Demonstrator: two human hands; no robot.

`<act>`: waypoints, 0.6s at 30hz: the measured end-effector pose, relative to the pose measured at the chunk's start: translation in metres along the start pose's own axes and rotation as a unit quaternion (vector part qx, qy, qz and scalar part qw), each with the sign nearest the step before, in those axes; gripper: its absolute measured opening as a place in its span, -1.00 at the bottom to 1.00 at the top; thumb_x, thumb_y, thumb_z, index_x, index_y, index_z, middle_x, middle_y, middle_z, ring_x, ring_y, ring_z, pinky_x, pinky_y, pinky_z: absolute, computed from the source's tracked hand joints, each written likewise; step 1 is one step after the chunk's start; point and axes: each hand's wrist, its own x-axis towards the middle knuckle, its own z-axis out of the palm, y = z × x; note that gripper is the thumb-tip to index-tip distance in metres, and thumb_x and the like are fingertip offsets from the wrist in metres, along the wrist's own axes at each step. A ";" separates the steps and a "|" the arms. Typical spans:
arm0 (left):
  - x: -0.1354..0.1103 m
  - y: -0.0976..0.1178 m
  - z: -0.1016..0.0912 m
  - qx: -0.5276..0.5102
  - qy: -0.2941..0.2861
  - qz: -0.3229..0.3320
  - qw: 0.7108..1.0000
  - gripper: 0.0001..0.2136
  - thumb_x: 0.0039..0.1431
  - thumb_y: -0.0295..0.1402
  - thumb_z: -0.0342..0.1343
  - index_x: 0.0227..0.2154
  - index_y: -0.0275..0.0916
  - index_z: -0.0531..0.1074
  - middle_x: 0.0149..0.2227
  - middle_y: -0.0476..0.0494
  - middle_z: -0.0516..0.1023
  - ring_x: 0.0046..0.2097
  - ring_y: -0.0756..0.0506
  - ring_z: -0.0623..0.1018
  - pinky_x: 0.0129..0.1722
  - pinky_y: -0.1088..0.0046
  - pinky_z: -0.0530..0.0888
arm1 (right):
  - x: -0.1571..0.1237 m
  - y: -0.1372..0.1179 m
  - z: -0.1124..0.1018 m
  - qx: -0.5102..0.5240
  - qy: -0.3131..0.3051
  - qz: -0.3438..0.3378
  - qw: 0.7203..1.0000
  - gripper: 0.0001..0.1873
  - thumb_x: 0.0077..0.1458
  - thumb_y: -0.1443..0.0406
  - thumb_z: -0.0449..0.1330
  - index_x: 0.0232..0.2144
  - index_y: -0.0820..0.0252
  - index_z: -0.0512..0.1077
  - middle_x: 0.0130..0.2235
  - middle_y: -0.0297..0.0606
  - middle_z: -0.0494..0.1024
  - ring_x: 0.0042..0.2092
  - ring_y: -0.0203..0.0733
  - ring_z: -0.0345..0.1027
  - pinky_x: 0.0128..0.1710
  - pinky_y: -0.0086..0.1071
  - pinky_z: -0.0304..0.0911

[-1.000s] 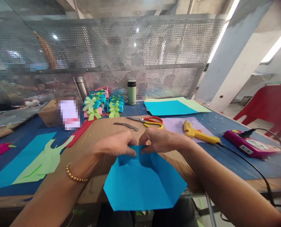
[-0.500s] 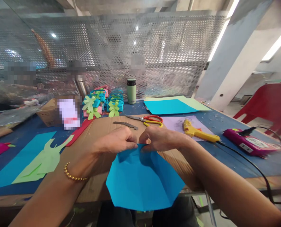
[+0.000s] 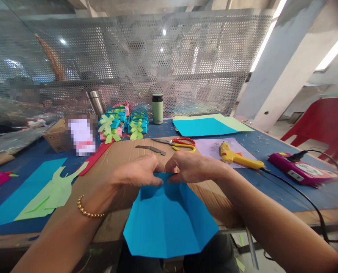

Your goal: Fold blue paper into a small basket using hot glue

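A creased sheet of blue paper point(image 3: 169, 223) hangs over the table's near edge, above my lap. My left hand point(image 3: 142, 168) pinches its far edge, thumb on the near side. Close beside it, my right hand point(image 3: 190, 167) grips the same edge with thumb and fingers. The fingertips behind the paper are partly hidden. Under the hands lies a brown cardboard sheet point(image 3: 109, 159). Just beyond them rest scissors point(image 3: 183, 144) with red and yellow handles and a dark flat blade point(image 3: 151, 149).
At right are a yellow glue gun point(image 3: 239, 160) on lilac paper and a magenta power strip point(image 3: 299, 168) with a cable. Green paper cutouts point(image 3: 51, 193) lie left. Small paper baskets point(image 3: 137, 123), a green tumbler point(image 3: 157, 109) and blue sheets point(image 3: 205, 127) stand or lie behind.
The paper's lower end has shifted slightly left and toward me, its folds showing more. My left thumb has slid a little left along the edge.
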 end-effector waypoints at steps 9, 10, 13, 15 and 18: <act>-0.004 -0.002 -0.007 -0.034 -0.034 -0.023 0.999 -0.77 0.01 -0.33 0.09 -0.63 -0.22 0.17 -0.58 0.10 0.07 -0.53 0.05 0.12 -0.58 0.43 0.02 | -0.001 -0.005 -0.001 0.004 0.012 0.018 1.000 -0.85 0.01 0.24 0.22 -0.45 0.20 0.55 -0.45 -0.33 0.54 -0.41 -0.28 0.32 -0.43 -0.42 0.06; -0.004 -0.002 -0.007 -0.034 -0.037 -0.026 0.998 -0.76 0.00 -0.32 0.10 -0.64 -0.22 0.17 -0.58 0.10 0.08 -0.53 0.05 0.12 -0.58 0.44 0.02 | -0.001 -0.005 -0.001 0.003 0.010 0.021 1.000 -0.85 0.01 0.25 0.22 -0.45 0.19 0.55 -0.44 -0.33 0.55 -0.40 -0.27 0.33 -0.42 -0.42 0.06; -0.004 -0.003 -0.006 -0.026 -0.030 -0.039 0.998 -0.76 -0.02 -0.34 0.13 -0.65 -0.22 0.19 -0.61 0.12 0.08 -0.55 0.06 0.12 -0.61 0.44 0.01 | -0.001 -0.005 -0.001 -0.003 0.010 0.026 1.000 -0.85 0.00 0.24 0.22 -0.47 0.19 0.54 -0.45 -0.34 0.55 -0.41 -0.27 0.33 -0.43 -0.42 0.05; -0.003 -0.003 -0.004 -0.027 -0.024 -0.037 0.999 -0.79 -0.04 -0.36 0.13 -0.64 -0.22 0.21 -0.61 0.12 0.10 -0.56 0.06 0.12 -0.61 0.45 0.01 | -0.001 -0.005 0.000 -0.006 0.014 0.023 1.000 -0.85 0.00 0.23 0.23 -0.48 0.19 0.53 -0.47 -0.34 0.54 -0.42 -0.28 0.32 -0.45 -0.42 0.03; -0.002 -0.002 -0.004 -0.032 -0.032 -0.024 0.999 -0.79 -0.05 -0.38 0.13 -0.65 -0.22 0.21 -0.62 0.12 0.10 -0.56 0.06 0.11 -0.61 0.44 0.02 | 0.000 -0.004 0.001 -0.009 0.015 0.019 1.000 -0.84 0.00 0.22 0.23 -0.49 0.19 0.53 -0.49 -0.35 0.52 -0.45 -0.28 0.30 -0.48 -0.42 0.01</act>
